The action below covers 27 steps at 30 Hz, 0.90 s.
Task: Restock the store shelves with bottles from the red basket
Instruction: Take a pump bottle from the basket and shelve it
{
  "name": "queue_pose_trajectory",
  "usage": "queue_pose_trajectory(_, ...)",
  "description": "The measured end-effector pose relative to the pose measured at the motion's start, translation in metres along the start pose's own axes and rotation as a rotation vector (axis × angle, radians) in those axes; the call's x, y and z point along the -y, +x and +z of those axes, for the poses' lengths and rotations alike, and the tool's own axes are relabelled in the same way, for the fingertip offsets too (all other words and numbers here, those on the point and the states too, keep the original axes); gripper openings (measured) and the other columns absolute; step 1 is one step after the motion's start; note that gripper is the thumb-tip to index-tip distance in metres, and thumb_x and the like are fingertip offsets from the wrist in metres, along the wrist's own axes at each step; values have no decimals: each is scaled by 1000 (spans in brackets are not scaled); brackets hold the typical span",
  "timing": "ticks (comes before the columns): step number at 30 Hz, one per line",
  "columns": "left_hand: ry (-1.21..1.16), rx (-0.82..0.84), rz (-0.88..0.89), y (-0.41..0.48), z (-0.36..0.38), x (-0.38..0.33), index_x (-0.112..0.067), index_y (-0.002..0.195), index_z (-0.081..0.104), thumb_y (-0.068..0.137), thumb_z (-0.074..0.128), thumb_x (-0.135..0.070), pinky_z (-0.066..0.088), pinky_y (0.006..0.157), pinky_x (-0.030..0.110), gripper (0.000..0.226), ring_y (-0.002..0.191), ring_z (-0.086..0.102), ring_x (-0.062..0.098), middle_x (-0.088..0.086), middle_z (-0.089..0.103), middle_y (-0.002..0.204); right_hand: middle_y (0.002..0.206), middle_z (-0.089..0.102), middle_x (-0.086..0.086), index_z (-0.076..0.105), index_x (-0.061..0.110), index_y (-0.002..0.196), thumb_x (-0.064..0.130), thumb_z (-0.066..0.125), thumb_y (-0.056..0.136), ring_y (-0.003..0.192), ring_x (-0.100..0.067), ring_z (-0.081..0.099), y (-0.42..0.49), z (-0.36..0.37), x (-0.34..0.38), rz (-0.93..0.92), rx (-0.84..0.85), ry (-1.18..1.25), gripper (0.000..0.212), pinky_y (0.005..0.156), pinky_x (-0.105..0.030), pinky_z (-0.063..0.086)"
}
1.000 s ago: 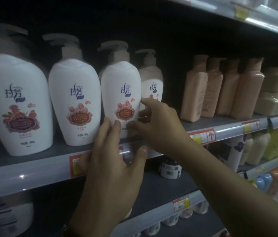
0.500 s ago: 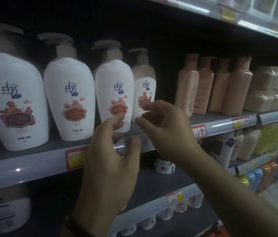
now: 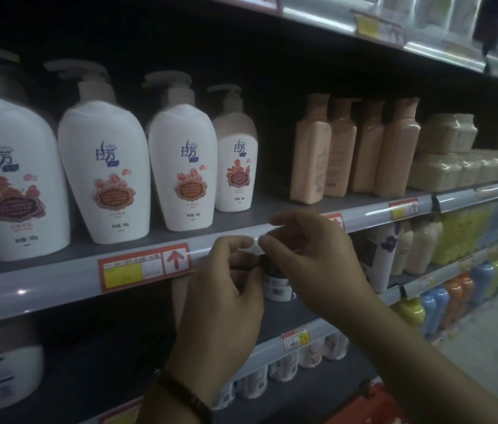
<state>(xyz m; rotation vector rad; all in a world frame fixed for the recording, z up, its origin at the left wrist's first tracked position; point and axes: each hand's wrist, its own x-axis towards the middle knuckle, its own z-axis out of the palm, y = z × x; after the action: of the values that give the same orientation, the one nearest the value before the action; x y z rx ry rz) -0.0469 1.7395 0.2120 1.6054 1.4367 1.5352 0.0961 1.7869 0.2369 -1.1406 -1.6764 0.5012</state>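
Observation:
Several white pump bottles with flower labels stand in a row on the grey shelf (image 3: pixel 67 280). The third one (image 3: pixel 180 166) and a smaller fourth one (image 3: pixel 235 169) are upright near the shelf's front. My left hand (image 3: pixel 220 298) and my right hand (image 3: pixel 312 258) hover side by side in front of the shelf's edge strip, below those bottles. Their fingers are loosely curled, the fingertips almost meet, and they hold nothing. A corner of the red basket (image 3: pixel 370 405) shows at the bottom right.
Peach-coloured bottles (image 3: pixel 354 148) and beige jars (image 3: pixel 446 154) fill the same shelf to the right. A small bottle with a dark cap (image 3: pixel 278 289) stands on the shelf below, behind my hands. More bottles line the lower shelves (image 3: pixel 443 295). Another shelf (image 3: pixel 394 35) runs overhead.
Both hands have let go of the third and fourth pump bottles and drawn back and down to the shelf's edge. The bottles stay upright.

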Motion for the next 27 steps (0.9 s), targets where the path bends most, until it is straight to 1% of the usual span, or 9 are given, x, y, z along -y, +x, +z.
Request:
queue_pose_trajectory(5,21,89,-71,-12,25,11,-40,114,61,100,68,-24,59,90,22,22,102,69,0,-19,72,105,95,78,14,73,28,119,32,79,95,89,0,74,-24,-19,-31,50,-17,3,25,78,-25,64)
queue_pose_trajectory(9,70,195,-132,-21,51,22,-40,120,57,101,65,-27,59,94,31,24,109,66,4,-19,67,116,95,77,14,73,33,117,40,77,94,89,-3,74,-44,-33,-66,108,-29,-28,24,78,-37,65)
queue_pose_trajectory(11,62,252,-155,-27,66,28,-39,122,56,103,63,-28,58,88,25,24,106,67,3,-17,67,118,95,78,12,74,34,115,40,78,94,88,-6,75,-55,-43,-86,141,-44,-25,23,77,-42,66)
queue_pose_trajectory(13,59,300,-173,-32,81,33,-37,123,56,103,63,-28,51,73,9,23,98,66,-3,-16,67,116,92,79,9,74,34,112,38,79,94,85,-8,76,-65,-53,-106,185,-61,-27,20,75,-46,66)
queue_pose_trajectory(15,47,329,-191,-38,96,38,-33,121,58,102,63,-25,47,63,6,21,87,67,-7,-12,68,109,88,80,5,75,32,109,32,80,94,81,-11,77,-75,-63,-126,244,-71,-18,16,74,-49,65)
queue_pose_trajectory(19,77,396,-235,-50,123,52,-32,111,61,99,64,-27,54,72,21,13,84,68,1,-11,70,99,86,80,6,76,26,111,25,80,96,78,-11,77,-97,-83,-163,361,-61,-1,15,70,-40,65)
queue_pose_trajectory(22,138,424,-224,-61,145,63,-30,105,63,98,64,-31,51,73,17,7,85,66,-3,-13,70,95,86,81,7,77,17,111,19,79,96,78,-9,77,-116,-99,-187,443,-70,22,15,63,-24,58)
queue_pose_trajectory(24,170,445,-231,-67,155,71,-30,103,63,96,63,-31,53,78,22,7,88,67,4,-12,71,96,85,81,8,78,18,107,16,79,96,77,-13,78,-126,-106,-200,475,-79,16,11,62,-27,59)
queue_pose_trajectory(27,206,510,-269,-74,171,86,-36,100,63,86,61,-38,57,89,39,14,90,70,9,-11,73,91,85,82,4,79,20,106,17,80,95,77,-16,78,-143,-119,-221,534,-72,8,11,69,-39,63)
